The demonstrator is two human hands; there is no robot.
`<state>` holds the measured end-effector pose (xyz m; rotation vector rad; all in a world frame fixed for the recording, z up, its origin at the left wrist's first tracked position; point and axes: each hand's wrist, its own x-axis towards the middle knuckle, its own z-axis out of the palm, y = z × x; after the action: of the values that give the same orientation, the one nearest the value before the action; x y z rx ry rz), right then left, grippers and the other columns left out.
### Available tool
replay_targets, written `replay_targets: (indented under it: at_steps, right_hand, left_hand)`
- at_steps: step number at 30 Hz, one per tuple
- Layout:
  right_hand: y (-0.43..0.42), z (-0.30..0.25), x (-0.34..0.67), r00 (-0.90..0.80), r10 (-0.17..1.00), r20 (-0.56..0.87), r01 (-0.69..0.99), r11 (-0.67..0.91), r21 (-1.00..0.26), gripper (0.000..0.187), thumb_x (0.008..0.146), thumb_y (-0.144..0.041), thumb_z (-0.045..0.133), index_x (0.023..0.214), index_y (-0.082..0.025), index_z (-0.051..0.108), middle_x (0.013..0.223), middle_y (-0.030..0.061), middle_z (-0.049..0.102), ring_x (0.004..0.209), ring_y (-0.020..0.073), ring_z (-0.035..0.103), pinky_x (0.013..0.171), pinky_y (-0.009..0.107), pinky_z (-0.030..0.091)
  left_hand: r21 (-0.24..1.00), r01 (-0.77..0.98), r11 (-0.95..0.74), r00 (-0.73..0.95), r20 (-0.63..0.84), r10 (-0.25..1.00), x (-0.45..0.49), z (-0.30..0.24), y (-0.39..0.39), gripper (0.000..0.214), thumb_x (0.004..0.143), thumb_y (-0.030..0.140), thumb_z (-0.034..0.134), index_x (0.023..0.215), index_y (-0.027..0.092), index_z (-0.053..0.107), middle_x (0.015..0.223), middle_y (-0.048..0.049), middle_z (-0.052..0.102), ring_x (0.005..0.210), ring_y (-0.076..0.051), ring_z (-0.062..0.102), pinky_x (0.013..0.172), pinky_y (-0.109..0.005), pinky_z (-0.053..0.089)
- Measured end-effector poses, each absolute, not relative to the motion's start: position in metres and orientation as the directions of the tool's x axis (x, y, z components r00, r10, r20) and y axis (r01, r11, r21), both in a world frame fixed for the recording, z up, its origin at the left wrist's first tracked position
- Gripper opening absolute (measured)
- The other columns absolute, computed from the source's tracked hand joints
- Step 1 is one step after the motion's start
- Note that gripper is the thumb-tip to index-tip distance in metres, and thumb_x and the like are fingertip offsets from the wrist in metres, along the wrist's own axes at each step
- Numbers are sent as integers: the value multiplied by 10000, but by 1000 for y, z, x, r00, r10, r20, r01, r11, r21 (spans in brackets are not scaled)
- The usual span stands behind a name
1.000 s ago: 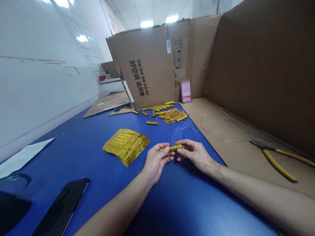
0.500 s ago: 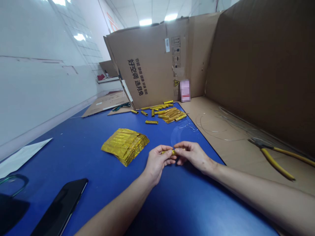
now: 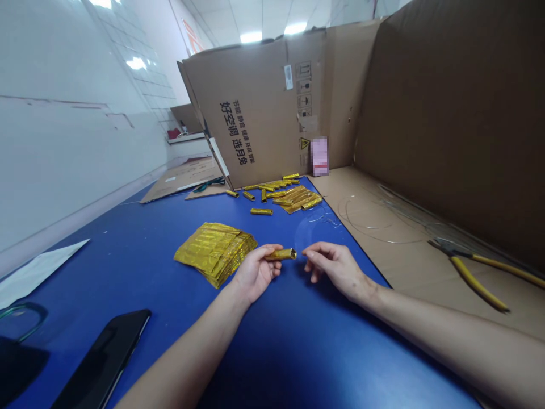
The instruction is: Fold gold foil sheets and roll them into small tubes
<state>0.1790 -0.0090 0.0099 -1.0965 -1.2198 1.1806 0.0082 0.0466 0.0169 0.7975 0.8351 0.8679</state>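
And there we have it: our left hand [image 3: 254,277] is wrapped round one gold tube [image 3: 285,254], its hollow end pointing right, above the blue table [image 3: 289,341]! Just off that end, our right hand [image 3: 338,267] hovers with fingers bent and thumb near forefinger, though we cannot tell whether the tips meet. Beside our left hand we spot the gold sheet stack [image 3: 215,247], with a lone gold roll [image 3: 261,211] lying beyond.

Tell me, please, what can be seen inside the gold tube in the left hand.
The gold tube in the left hand shows a hollow opening at the end nearer the right hand; deeper inside, its wall hides any contents.
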Motion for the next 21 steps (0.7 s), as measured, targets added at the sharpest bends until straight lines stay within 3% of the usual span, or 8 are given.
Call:
replay_targets:
  at_steps: [7,21]
  right_hand:
    - [-12,10,176,-205,978,-48,164,-14,-986,238,740,-349,515,602,-155,514,450,-61,487,332,41,410,342,163,297]
    - [-12,8,175,-176,979,-102,112,-83,-990,196,714,-270,496,563,-153,538,348,-80,446,253,32,316,280,156,221]
  left_hand:
    - [896,-267,355,461,-205,863,12,11,41,116,674,119,505,761,85,573,542,-26,557,413,-95,499,392,-193,397]
    - [937,-218,272,506,-130,853,15,14,33,78,653,159,587,684,92,562,569,-49,588,463,-113,542,422,-198,432]
